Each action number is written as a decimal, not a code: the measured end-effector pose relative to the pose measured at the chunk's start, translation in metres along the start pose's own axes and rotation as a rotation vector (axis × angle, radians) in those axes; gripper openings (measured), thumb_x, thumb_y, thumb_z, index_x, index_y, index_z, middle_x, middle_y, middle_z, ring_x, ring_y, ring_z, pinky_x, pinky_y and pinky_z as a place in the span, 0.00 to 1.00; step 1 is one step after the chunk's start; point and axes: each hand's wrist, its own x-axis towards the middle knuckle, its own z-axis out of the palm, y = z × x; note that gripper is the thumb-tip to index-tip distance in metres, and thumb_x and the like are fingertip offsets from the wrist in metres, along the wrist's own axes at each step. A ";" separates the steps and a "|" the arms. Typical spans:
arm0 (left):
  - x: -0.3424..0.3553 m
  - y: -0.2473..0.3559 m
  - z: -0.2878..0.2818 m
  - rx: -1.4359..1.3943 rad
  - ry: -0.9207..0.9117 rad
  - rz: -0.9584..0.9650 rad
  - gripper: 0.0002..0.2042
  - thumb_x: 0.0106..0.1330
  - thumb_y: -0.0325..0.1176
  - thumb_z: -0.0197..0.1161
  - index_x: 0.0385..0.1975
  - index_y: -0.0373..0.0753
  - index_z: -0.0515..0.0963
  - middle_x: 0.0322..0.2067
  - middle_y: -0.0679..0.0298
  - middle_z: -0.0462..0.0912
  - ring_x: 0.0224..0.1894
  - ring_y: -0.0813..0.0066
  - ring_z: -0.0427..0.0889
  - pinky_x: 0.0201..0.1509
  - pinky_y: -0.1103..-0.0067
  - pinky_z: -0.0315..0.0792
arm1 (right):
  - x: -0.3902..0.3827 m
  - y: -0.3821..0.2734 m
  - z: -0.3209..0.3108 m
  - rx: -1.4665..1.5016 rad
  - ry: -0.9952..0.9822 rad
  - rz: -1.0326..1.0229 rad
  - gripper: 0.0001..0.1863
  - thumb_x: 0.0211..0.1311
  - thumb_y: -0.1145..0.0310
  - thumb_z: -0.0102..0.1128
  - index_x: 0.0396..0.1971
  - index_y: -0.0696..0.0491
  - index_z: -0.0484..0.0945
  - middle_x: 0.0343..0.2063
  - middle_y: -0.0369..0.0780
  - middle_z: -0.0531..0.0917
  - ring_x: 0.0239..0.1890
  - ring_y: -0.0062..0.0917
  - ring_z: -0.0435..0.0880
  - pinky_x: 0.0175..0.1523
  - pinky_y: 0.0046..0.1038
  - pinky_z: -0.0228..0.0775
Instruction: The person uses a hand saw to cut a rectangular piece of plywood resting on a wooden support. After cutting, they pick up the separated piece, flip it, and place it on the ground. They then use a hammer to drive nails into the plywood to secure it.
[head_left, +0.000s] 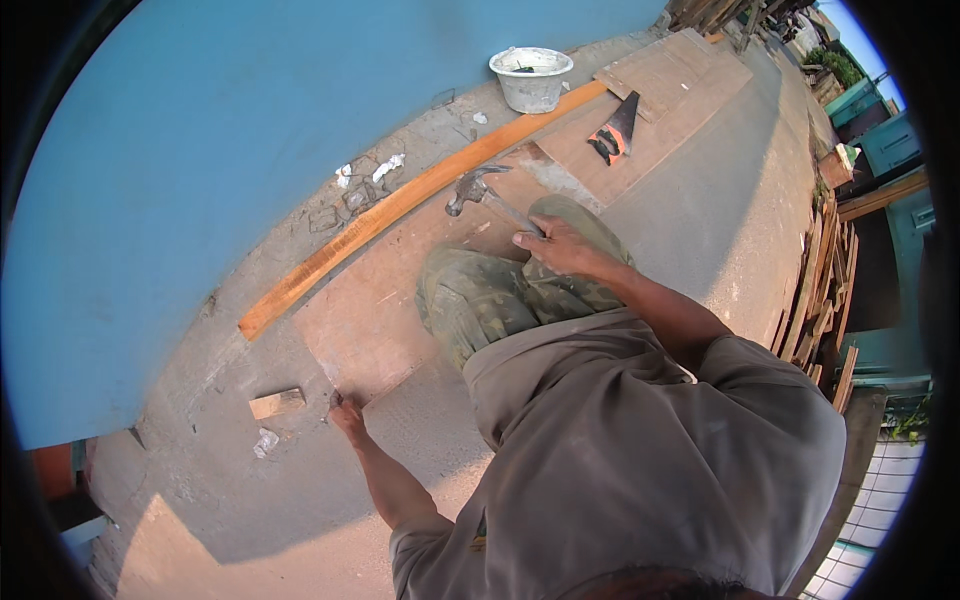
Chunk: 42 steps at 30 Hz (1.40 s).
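Observation:
My right hand (562, 247) is wrapped round the handle of a claw hammer (480, 190), held in front of my knees with its metal head toward the blue wall. My left hand (348, 416) reaches down to the ground by the near-left corner of a thin plywood sheet (365, 325). Its fingers are pinched together at a small dark spot, and what they hold is too small to make out. A short wood block (277, 403) lies just left of those fingers, near a crumpled white scrap (265, 443).
A long wooden batten (400, 205) lies along the blue wall (250, 130). Ahead stands a white bucket (532, 90). A handsaw (618, 130) with an orange and black handle rests on further plywood boards (690, 110). Stacked timber (820, 290) is at the right.

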 end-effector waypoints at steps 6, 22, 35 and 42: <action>-0.008 0.028 0.026 -0.018 -0.014 -0.023 0.16 0.60 0.36 0.57 0.41 0.30 0.79 0.29 0.67 0.77 0.30 0.78 0.72 0.33 0.80 0.66 | -0.062 0.101 -0.077 0.914 0.533 0.217 0.13 0.69 0.59 0.56 0.30 0.52 0.67 0.17 0.30 0.67 0.12 0.15 0.62 0.15 0.21 0.56; 0.017 0.032 0.064 1.125 -0.083 -0.276 0.42 0.56 0.58 0.64 0.64 0.33 0.64 0.63 0.44 0.66 0.65 0.53 0.65 0.66 0.59 0.61 | -0.167 0.480 0.012 1.361 0.789 0.553 0.20 0.68 0.58 0.52 0.43 0.63 0.76 0.32 0.49 0.83 0.31 0.37 0.82 0.40 0.42 0.76; -0.098 0.124 0.211 1.524 -0.130 0.011 0.49 0.50 0.59 0.69 0.69 0.39 0.57 0.69 0.45 0.56 0.73 0.51 0.52 0.71 0.52 0.52 | -0.216 0.456 0.136 0.763 0.654 1.069 0.21 0.68 0.57 0.52 0.43 0.63 0.76 0.33 0.49 0.83 0.33 0.36 0.82 0.41 0.40 0.76; -0.087 0.081 0.304 1.239 -1.022 0.511 0.54 0.48 0.55 0.69 0.72 0.40 0.46 0.72 0.41 0.40 0.74 0.41 0.35 0.70 0.40 0.36 | -0.211 0.459 0.132 0.703 0.666 1.079 0.21 0.68 0.56 0.52 0.43 0.63 0.76 0.34 0.49 0.83 0.34 0.36 0.82 0.42 0.39 0.77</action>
